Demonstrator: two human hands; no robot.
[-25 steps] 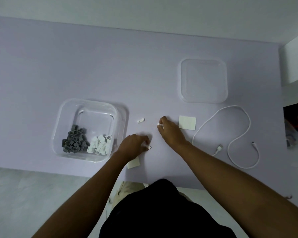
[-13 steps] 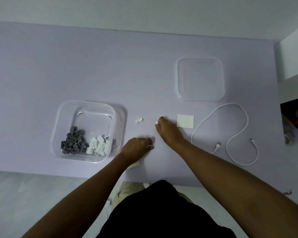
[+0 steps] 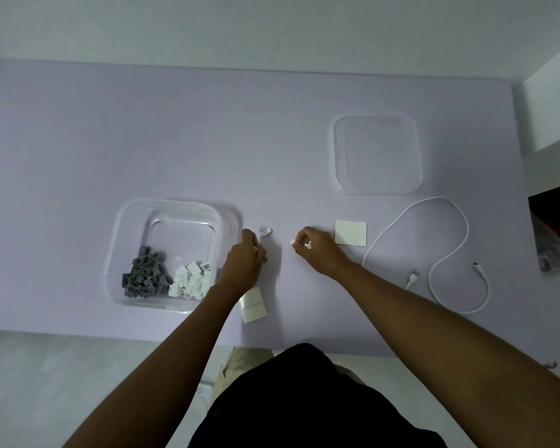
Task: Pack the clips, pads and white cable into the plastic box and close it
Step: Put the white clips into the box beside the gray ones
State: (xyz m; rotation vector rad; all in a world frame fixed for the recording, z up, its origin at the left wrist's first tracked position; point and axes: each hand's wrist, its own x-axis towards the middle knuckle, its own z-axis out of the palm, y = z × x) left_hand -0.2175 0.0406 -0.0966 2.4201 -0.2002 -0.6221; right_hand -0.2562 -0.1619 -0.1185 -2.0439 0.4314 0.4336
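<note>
The clear plastic box (image 3: pixel 123 227) sits open at the left, with several grey clips (image 3: pixel 144 276) and white clips (image 3: pixel 193 281) piled in its near side. My left hand (image 3: pixel 244 265) is curled just right of the box, fingertips close to a loose white clip (image 3: pixel 265 233) on the table. My right hand (image 3: pixel 317 250) is closed around small white clips, one showing between the fingers. A white pad (image 3: pixel 350 232) lies to its right and another pad (image 3: pixel 253 305) lies under my left wrist. The white cable (image 3: pixel 446 253) loops at the right. The clear lid (image 3: pixel 377 155) lies farther back.
The lilac table (image 3: pixel 143 130) ends at a near edge just below the box and the pads. A white cabinet (image 3: pixel 550 98) and a dark shelf with clutter (image 3: pixel 556 234) stand past the table's right edge.
My left hand has moved up from the near pad toward the loose clip beside the box. My right hand has stayed near the middle, still closed on clips.
</note>
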